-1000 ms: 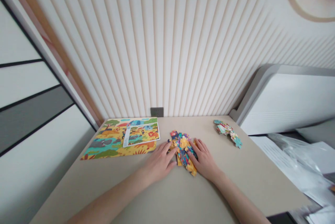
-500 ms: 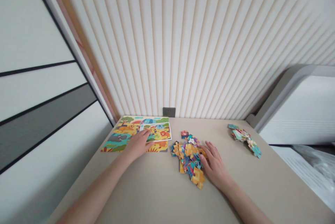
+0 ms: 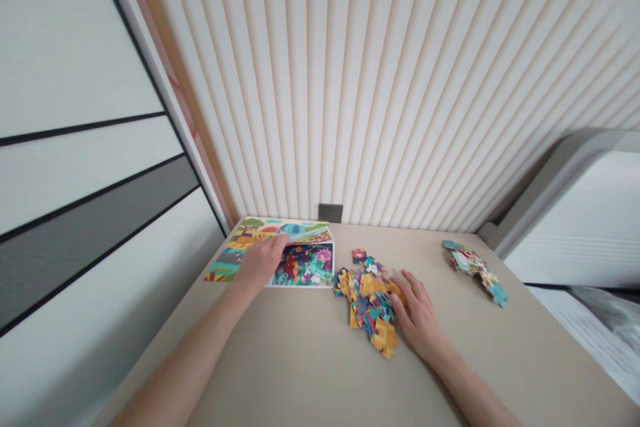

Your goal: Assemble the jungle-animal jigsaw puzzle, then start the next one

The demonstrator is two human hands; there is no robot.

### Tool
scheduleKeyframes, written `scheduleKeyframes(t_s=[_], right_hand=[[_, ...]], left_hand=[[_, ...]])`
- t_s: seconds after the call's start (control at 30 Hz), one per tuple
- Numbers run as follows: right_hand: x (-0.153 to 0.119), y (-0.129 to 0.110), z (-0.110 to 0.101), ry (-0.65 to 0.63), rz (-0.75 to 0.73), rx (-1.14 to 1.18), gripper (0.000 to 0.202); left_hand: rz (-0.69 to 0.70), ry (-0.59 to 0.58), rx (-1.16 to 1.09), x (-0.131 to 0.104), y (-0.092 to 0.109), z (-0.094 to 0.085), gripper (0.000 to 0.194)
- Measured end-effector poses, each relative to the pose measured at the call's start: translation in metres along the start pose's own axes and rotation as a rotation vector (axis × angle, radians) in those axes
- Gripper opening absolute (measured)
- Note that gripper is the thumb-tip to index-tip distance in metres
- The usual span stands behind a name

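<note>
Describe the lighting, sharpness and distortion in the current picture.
Head view: soft light, no harsh glare on the table; head view: the ribbed wall fans outward toward the top, suggesting wide-angle distortion; head view: small details on the puzzle pile look soft.

Single head-worn view, forward and down over a table (image 3: 300, 360).
From the person's head it faces a ribbed wall (image 3: 310, 80), which fills the upper middle of the frame; the table spreads across the lower part, near enough that left hand (image 3: 261, 262) and right hand (image 3: 419, 317) show below centre, forearms (image 3: 195, 347) running in from the bottom edge.
</note>
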State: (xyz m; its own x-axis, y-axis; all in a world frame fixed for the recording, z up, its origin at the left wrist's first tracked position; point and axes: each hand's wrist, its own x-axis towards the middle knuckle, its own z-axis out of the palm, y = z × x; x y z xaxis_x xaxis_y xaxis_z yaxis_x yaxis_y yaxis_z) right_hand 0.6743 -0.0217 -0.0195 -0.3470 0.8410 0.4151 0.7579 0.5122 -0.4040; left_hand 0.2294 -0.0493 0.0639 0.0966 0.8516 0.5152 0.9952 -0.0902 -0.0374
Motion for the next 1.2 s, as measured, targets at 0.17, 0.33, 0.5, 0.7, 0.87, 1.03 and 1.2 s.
scheduleKeyframes(t_s=[0.17, 0.33, 0.5, 0.7, 0.87, 1.03, 1.2], right_hand=[[0.006, -0.008, -0.009, 0.075, -0.08, 0.022, 0.043], [0.013, -0.015, -0.014, 0.083, -0.121, 0.044, 0.041], [0.013, -0.01, -0.011, 0.067, -0.115, 0.045, 0.039], [0.013, -0.021, -0.024, 0.105, -0.097, 0.134, 0.038], [0.009, -0.082, -0.034, 0.038, 0.007, 0.432, 0.05], [0.02, -0.161, -0.028, -0.11, 0.075, 0.832, 0.063], [0.043, -0.204, -0.027, -0.252, 0.08, 1.185, 0.053]], left_hand=[[-0.04, 0.173, 0.086, 0.008, -0.012, -0.035, 0.03], [-0.036, 0.25, 0.142, 0.016, -0.02, -0.065, 0.03], [-0.034, 0.266, 0.149, 0.025, -0.03, -0.095, 0.03], [-0.069, 0.254, 0.085, 0.03, -0.032, -0.122, 0.042], [-0.015, 0.115, -0.098, 0.036, -0.028, -0.138, 0.046], [-0.019, -0.027, -0.406, 0.038, -0.013, -0.145, 0.046], [-0.002, -0.135, -0.575, 0.031, 0.006, -0.136, 0.045]])
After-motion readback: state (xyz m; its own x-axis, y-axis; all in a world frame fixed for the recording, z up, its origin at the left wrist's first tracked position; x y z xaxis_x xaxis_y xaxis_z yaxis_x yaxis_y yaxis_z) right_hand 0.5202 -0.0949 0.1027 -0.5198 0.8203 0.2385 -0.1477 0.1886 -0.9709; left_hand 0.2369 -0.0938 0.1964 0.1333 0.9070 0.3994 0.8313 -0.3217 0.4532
